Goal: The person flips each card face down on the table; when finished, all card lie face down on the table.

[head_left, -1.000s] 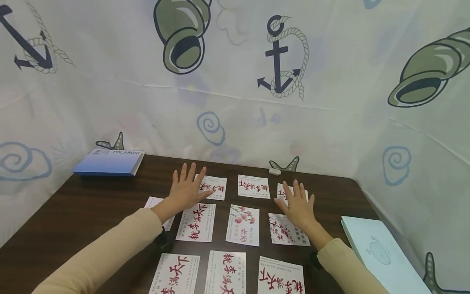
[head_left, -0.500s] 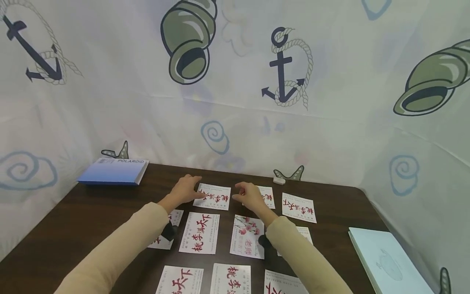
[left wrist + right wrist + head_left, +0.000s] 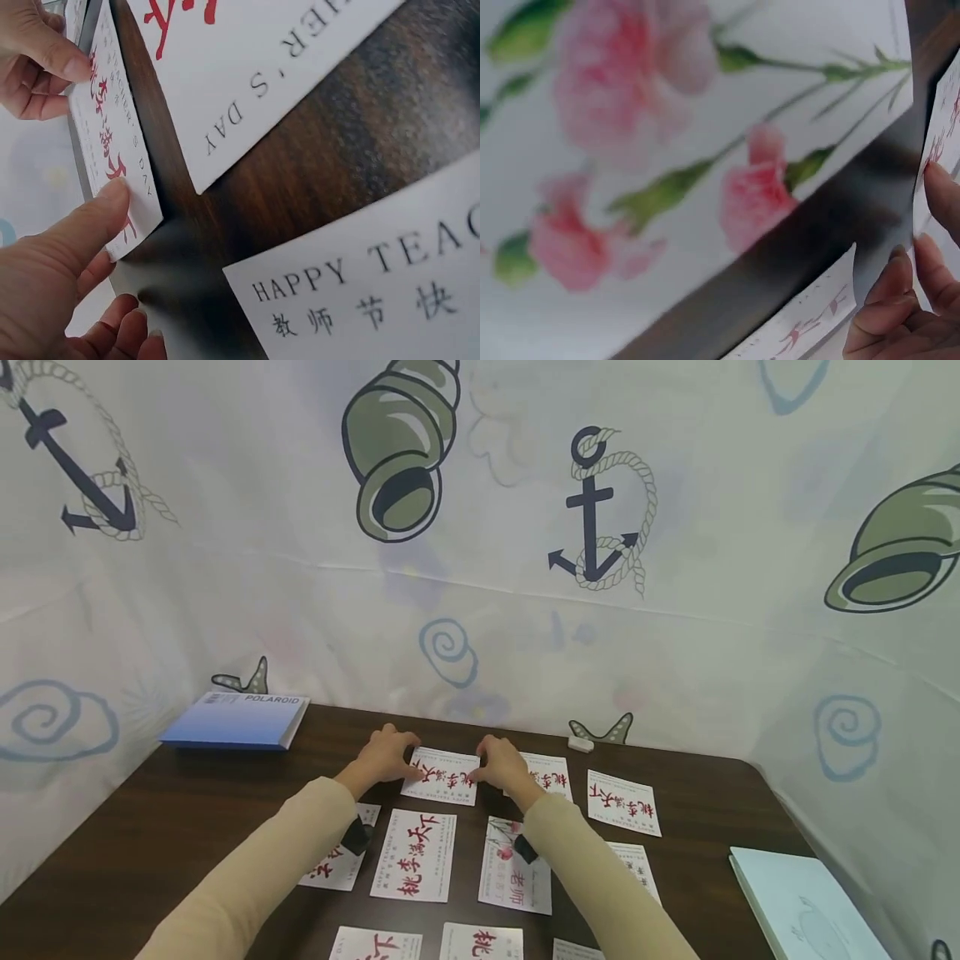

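- The held card (image 3: 441, 777) lay at the centre of the frame, below mid-height, its long axis running left to right with a slight slope down to the right.
- The left hand (image 3: 382, 757) pinched the card's left end, thumb on the printed face and fingers behind.
- The right hand (image 3: 506, 767) pinched the right end in the same manner. Neither hand was nearer; the card spanned the space between them.
- In the left wrist view, the near edge of the card appeared slightly bent.
- The right-hand neighbour card (image 3: 549, 772) was partly covered by the right hand; contact between them could not be determined. It limited sideways room on that side.
- A tilted card (image 3: 624, 803) lay farther right in the same row.
- Below the held card, an upright card (image 3: 414, 856) and a flower card (image 3: 516, 877) lay near, the latter partly under the right sleeve (image 3: 607, 885).
- A blue box (image 3: 236, 720) stood well apart at the bench's (image 3: 187, 827) upper left; a pale box (image 3: 810, 902) occupied the lower right.
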A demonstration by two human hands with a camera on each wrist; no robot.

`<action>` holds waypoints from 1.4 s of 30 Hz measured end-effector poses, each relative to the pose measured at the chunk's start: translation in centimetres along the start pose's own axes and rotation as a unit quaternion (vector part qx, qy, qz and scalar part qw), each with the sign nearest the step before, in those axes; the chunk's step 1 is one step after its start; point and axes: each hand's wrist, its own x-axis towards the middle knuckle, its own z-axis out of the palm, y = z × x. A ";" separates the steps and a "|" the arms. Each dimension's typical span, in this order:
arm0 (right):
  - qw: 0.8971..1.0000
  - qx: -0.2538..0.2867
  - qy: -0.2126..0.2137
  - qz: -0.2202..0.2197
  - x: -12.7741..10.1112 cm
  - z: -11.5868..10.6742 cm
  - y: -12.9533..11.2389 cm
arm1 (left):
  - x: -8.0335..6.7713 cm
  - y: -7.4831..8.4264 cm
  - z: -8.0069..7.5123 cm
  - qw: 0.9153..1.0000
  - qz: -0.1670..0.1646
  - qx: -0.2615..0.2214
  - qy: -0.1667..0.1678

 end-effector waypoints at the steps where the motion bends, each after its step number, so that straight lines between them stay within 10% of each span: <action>1: 1.000 -0.004 0.001 0.001 0.0 -0.1 -0.1 | 0.1 0.1 0.0 1.000 0.000 -0.004 0.001; 12: 0.999 0.001 0.038 -0.002 -0.3 1.0 -1.1 | 0.3 0.7 -0.2 0.990 -0.031 -0.115 0.072; 20: 0.983 0.159 0.026 -0.087 -2.4 2.3 -4.5 | 0.0 1.7 -2.3 0.984 -0.040 -0.150 0.087; 29: 0.947 0.243 0.165 -0.132 -3.4 1.0 -5.6 | -0.5 1.5 -2.6 0.912 -0.030 -0.410 -0.014; 36: 0.907 0.399 0.125 -0.040 -3.2 1.4 -4.8 | -1.6 -0.5 -1.3 0.961 -0.078 -0.246 0.100; 42: 0.923 0.372 0.085 0.046 -2.7 2.4 -3.7 | -2.2 -0.8 -1.0 0.981 -0.084 -0.116 0.127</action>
